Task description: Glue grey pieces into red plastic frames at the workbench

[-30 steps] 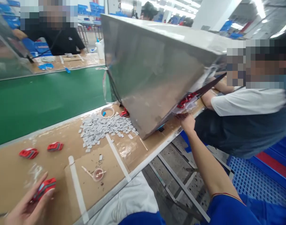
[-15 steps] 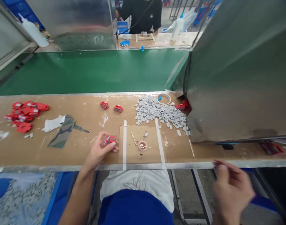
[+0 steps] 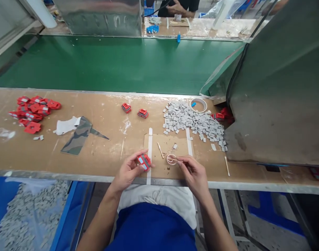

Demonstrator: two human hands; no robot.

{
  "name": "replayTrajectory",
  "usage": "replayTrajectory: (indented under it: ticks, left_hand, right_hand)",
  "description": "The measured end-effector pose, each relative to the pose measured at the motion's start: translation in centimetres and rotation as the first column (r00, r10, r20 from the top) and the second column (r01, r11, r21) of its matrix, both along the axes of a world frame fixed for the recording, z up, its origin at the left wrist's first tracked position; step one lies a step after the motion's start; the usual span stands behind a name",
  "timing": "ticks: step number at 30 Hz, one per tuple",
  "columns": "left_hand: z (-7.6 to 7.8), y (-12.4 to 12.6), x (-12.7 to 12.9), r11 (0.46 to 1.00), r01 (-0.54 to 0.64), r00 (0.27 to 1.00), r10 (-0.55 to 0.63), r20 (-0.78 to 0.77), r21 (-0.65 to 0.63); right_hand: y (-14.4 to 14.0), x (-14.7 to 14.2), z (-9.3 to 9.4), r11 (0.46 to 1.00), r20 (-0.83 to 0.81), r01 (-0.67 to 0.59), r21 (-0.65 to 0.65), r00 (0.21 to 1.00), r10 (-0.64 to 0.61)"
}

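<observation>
My left hand [image 3: 129,170] holds a small red toy car body [image 3: 144,162] with grey and pale window-like patches, fingers wrapped round its sides. My right hand [image 3: 195,175] pinches a thin stick [image 3: 175,159], whose far end reaches into a small round cup [image 3: 171,163] on the cardboard pad [image 3: 155,176]. Beside the cup lie another short stick [image 3: 160,149] and a loose grey tile [image 3: 175,146]. Two more red car bodies, one on the left [image 3: 126,107] and one on the right [image 3: 143,113], rest farther back on the table.
A heap of grey tiles [image 3: 191,120] spreads at the back right, with a tape roll [image 3: 205,104] on its edge. Red parts [image 3: 34,111] are piled far left, near a camouflage cloth [image 3: 78,139]. A metal panel [image 3: 274,97] stands right. Behind runs a green belt [image 3: 109,66]; a person sits beyond.
My right hand has come in from the far right to the cup and taken hold of the stick there. The car body in my left hand has turned, showing its windows. The view has shifted.
</observation>
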State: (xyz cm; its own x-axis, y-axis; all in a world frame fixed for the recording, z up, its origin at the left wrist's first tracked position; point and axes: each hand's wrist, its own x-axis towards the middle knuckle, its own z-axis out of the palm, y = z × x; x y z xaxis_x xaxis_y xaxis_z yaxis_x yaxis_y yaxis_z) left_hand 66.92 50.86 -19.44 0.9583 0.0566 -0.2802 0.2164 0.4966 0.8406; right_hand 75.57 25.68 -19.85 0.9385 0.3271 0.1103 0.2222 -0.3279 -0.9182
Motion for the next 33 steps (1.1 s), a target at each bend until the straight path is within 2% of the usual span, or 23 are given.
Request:
replayTrajectory:
  ticks: [3, 5, 10, 12, 16, 19, 22, 25, 29, 33]
  left_hand:
    - [-0.7, -0.6, -0.1, 0.999, 0.041, 0.999, -0.040, 0.009, -0.019]
    - [-0.9, -1.2, 0.1, 0.999, 0.048, 0.999, -0.048, 0.020, 0.012]
    - [-0.8, -2.3, 0.7, 0.969, 0.083, 0.995, -0.094, 0.040, 0.234]
    - [-0.9, -2.4, 0.8, 0.942, 0.078, 0.993, -0.103, 0.060, 0.326]
    - [-1.1, -2.2, 0.9, 0.850, -0.033, 0.977, -0.083, 0.195, 0.525]
    - [-1.3, -2.2, 0.7, 0.793, -0.075, 0.962, -0.103, 0.253, 0.605]
    - [-1.5, -2.4, 0.3, 0.763, -0.069, 0.964, -0.116, 0.241, 0.643]
    - [-1.6, -2.7, 0.2, 0.730, -0.081, 0.965, -0.114, 0.237, 0.679]
    - [-1.3, -2.8, 0.3, 0.708, -0.109, 0.956, -0.117, 0.269, 0.698]
    - [-1.1, -2.9, 0.4, 0.695, -0.114, 0.952, -0.127, 0.277, 0.710]
  right_hand:
    - [0.0, 0.0, 0.1, 0.998, -0.002, 0.058, 0.033, 0.998, -0.058]
    - [0.2, 0.0, -0.1, 0.993, 0.001, 0.105, 0.051, 0.994, -0.105]
    - [1.1, 0.1, -0.7, 0.964, 0.070, 0.217, 0.154, 0.971, -0.229]
    - [1.4, -0.1, -0.8, 0.948, 0.027, 0.246, 0.201, 0.966, -0.257]
    - [1.5, -0.3, -0.9, 0.912, -0.131, 0.332, 0.241, 0.942, -0.308]
    - [1.4, -0.5, -0.7, 0.890, -0.156, 0.368, 0.268, 0.929, -0.337]
    - [1.4, -1.0, 0.0, 0.891, -0.146, 0.322, 0.320, 0.946, -0.289]
    - [1.8, -2.1, 0.9, 0.914, -0.083, 0.223, 0.340, 0.975, -0.207]
    - [2.9, -2.9, 2.1, 0.965, 0.079, 0.066, 0.253, 0.993, -0.089]
    - [4.1, -2.8, 2.7, 0.984, 0.205, -0.018, 0.180, 0.979, -0.020]
